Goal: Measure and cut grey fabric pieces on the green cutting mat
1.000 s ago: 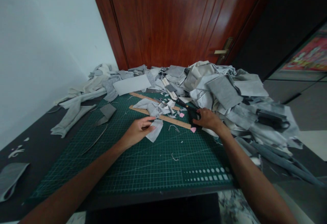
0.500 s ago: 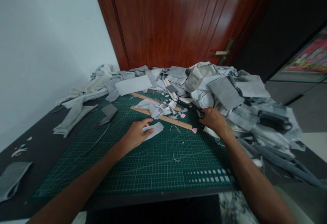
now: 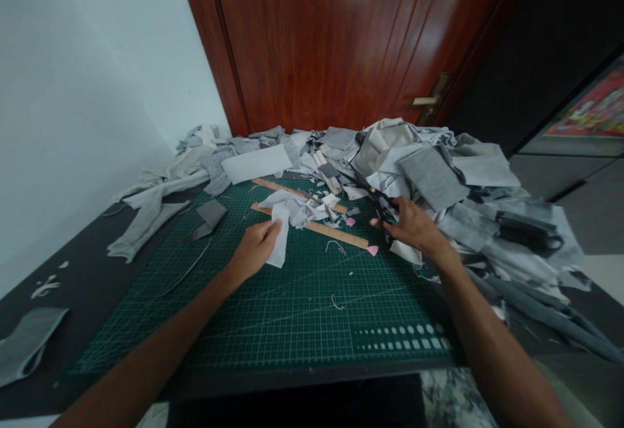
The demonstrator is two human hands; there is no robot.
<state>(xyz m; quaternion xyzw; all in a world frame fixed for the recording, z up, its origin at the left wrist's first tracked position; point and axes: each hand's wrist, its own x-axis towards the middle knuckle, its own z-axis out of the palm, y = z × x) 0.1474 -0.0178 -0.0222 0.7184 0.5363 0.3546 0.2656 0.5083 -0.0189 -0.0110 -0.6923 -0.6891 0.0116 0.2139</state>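
Observation:
My left hand (image 3: 254,246) pinches a pale grey fabric strip (image 3: 280,246) upright between thumb and fingers, above the green cutting mat (image 3: 292,324). At the right edge of the mat, my right hand (image 3: 409,221) is closed around the handles of black scissors (image 3: 373,192), whose blades point up and left toward the fabric pile. Behind the strip lies a crumpled light grey cloth piece (image 3: 297,210) across a wooden ruler (image 3: 336,234). Small scraps and a pink chalk-like piece (image 3: 373,250) lie beside that ruler.
A large heap of grey and white fabric (image 3: 433,177) runs along the back and right. Folded grey cloth (image 3: 32,343) lies at the left edge of the black table. A second wooden ruler (image 3: 275,186) rests farther back; a wooden door (image 3: 316,44) stands behind.
My left hand has turned the fabric strip from lying sideways to upright. My right hand has lifted the scissors slightly off the pile, and their blades show more clearly.

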